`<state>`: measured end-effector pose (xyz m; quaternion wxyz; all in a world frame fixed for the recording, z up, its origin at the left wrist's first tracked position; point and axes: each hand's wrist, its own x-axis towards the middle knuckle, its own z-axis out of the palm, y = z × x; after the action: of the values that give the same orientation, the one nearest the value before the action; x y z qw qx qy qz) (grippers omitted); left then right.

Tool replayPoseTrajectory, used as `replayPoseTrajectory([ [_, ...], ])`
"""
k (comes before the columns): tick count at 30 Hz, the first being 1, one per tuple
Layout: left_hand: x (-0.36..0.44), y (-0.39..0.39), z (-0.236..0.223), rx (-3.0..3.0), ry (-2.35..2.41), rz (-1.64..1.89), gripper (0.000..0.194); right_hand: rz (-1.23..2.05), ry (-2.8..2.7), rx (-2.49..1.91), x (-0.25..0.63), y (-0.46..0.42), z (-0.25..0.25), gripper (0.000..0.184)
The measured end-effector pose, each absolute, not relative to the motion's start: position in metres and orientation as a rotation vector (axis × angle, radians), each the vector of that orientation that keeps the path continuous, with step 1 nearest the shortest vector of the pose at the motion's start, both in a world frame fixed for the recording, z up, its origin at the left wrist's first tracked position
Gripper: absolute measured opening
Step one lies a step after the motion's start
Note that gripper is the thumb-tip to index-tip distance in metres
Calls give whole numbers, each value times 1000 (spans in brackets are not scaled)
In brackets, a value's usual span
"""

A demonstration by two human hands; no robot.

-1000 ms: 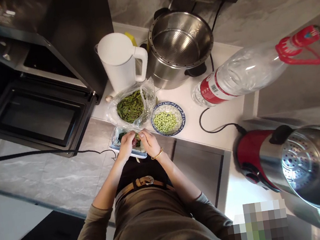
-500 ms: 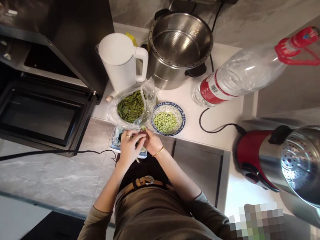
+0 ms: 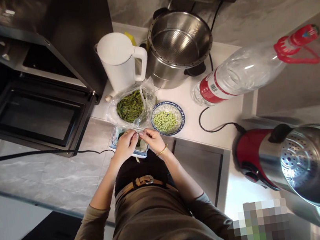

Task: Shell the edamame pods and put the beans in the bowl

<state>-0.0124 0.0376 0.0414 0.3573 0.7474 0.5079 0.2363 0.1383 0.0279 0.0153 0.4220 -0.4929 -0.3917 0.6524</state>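
My left hand [image 3: 126,144] and my right hand [image 3: 152,139] meet over a small white dish [image 3: 139,152] at the counter's front edge. Both have their fingers pinched together on a green edamame pod [image 3: 138,142] held between them. Just beyond the hands lies a clear plastic bag of green pods [image 3: 130,106]. To its right stands a blue-rimmed bowl of shelled green beans [image 3: 167,119]. A gold bangle circles my right wrist.
A white kettle [image 3: 118,60] and a steel pot [image 3: 179,42] stand at the back. A plastic water bottle with a red cap [image 3: 248,68] lies at the right. A red and steel appliance [image 3: 299,160] sits at the near right. An open black oven [image 3: 37,113] is at the left.
The hands have shifted slightly over the dish, working the pod between the fingertips; the right hand has moved a little to the right. Everything else stays where it was.
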Motion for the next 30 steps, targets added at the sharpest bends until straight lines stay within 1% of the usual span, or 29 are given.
replayPoseTrajectory([
  [5,-7,29,41,2061,1344,692,20,1548,-1044,-1254,133,26,16,48],
  [10,4,19,36,1637,1371,978,30,1486,-1110,-1178,126,21,21,41],
  [12,7,18,35,1475,1370,1007,34,1518,-1131,-1136,126,21,21,37],
  [14,7,18,34,1435,1388,1015,34,1563,-1119,-1115,126,20,20,34],
  [19,5,18,29,1655,1528,1026,27,1670,-1027,-1130,124,21,18,27],
  [25,4,18,19,1967,1606,983,17,1798,-727,-1155,117,19,19,20],
  [30,-8,22,19,2029,1755,908,22,1979,-411,-977,123,21,20,10],
])
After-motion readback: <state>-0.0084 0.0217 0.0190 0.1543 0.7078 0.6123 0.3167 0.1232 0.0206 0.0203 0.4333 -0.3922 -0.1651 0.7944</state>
